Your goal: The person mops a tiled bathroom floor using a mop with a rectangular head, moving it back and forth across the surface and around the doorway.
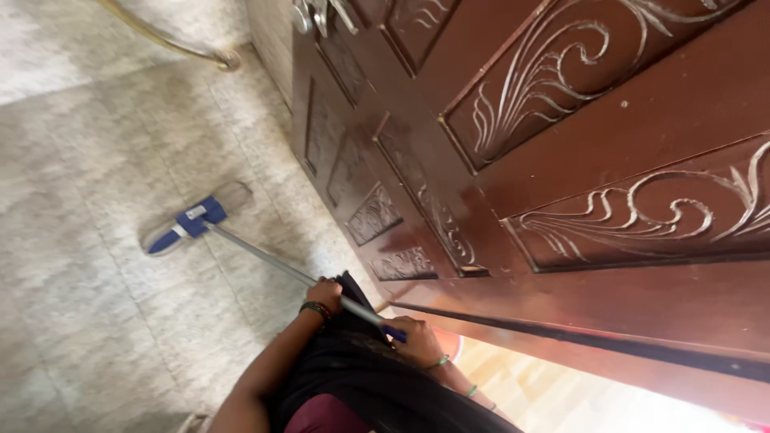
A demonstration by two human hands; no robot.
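Mop head (pixel 195 220): laid flat on the tiled floor (pixel 88 305), well ahead of both hands.
Handle (pixel 265 256): slanted from the mop head back to the hands.
Left hand (pixel 323 294): closed around the handle.
Right hand (pixel 415 340): wrapped around the blue grip (pixel 394 332).
Door (pixel 561 152): carved brown wood, just beside the right hand.

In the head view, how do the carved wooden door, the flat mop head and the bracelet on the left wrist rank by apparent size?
1. Carved wooden door, by far the largest.
2. Flat mop head.
3. Bracelet on the left wrist, the smallest, though it is nearer the camera than the mop head.
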